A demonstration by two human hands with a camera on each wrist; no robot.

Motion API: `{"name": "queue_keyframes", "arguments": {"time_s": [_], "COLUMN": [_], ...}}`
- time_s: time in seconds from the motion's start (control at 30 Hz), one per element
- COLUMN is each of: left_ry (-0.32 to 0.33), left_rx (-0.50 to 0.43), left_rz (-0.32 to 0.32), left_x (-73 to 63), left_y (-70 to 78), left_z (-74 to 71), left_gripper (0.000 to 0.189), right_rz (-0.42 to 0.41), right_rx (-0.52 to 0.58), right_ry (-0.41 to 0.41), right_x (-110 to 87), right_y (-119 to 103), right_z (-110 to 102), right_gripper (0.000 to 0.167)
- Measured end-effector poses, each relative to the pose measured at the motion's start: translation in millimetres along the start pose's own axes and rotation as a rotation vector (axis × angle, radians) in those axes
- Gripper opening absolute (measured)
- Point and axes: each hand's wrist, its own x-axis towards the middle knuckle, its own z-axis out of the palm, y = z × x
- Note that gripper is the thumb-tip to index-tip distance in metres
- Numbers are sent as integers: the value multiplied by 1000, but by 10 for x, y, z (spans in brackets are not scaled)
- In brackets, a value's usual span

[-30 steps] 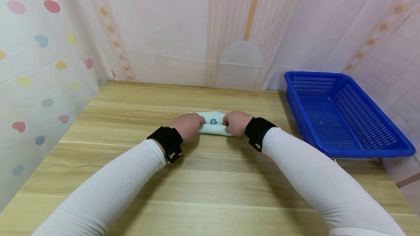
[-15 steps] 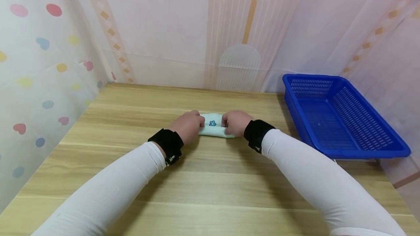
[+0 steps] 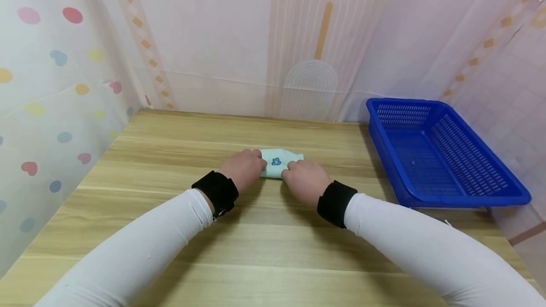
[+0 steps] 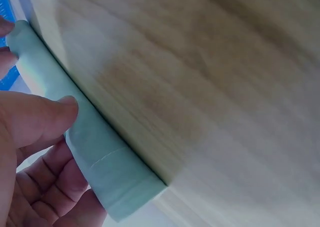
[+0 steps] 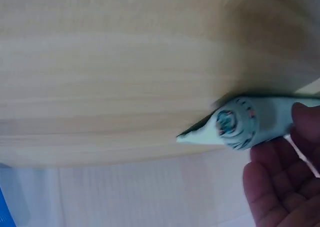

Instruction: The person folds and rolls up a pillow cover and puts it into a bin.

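Note:
A pale mint-green cloth [image 3: 273, 169] with a small blue flower on it lies on the wooden table, its near part rolled up. My left hand [image 3: 243, 169] grips the roll's left part; in the left wrist view its thumb [image 4: 55, 114] presses the near side of the roll [image 4: 107, 159], fingers curled behind. My right hand [image 3: 307, 181] holds the roll further right, with the cloth's far right corner sticking out past it. The right wrist view shows the coiled end of the roll [image 5: 235, 124], a flap of cloth trailing from it, and my thumb [image 5: 306, 119] on the side.
A blue plastic basket [image 3: 396, 160] with slotted walls stands on the right of the wooden table [image 3: 273, 250]. Behind the table hangs a patterned curtain [image 3: 204, 37], and a dotted one [image 3: 55, 89] is on the left.
My right hand has shifted from the cloth's right end toward me and slightly left, uncovering the far right corner. The left hand stays nearly in place. The head view has tilted a little.

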Motion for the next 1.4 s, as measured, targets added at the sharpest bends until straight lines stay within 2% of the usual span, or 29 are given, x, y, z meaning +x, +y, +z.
{"name": "queue_keyframes", "arguments": {"time_s": [0.17, 0.4, 0.8, 1.03, 1.4], "left_ry": [-12, -2, 26, 12, -23], "left_rx": [5, -15, -56, -123, -243], "left_rz": [-8, -20, -19, -14, -58], "left_x": [30, 64, 81, 107, 172], "left_y": [-13, -32, -49, -88, -179], "left_z": [28, 77, 77, 76, 162], "left_gripper": [23, 21, 19, 19, 21], "right_rz": [15, 65, 105, 126, 153], "right_rx": [38, 209, 266, 307, 419], "right_ry": [25, 4, -14, -63, -98], "right_x": [-32, 33, 119, 172, 243], "right_y": [-28, 60, 137, 199, 301], "right_z": [21, 83, 97, 85, 84], "right_gripper": [11, 16, 13, 16, 19]}}
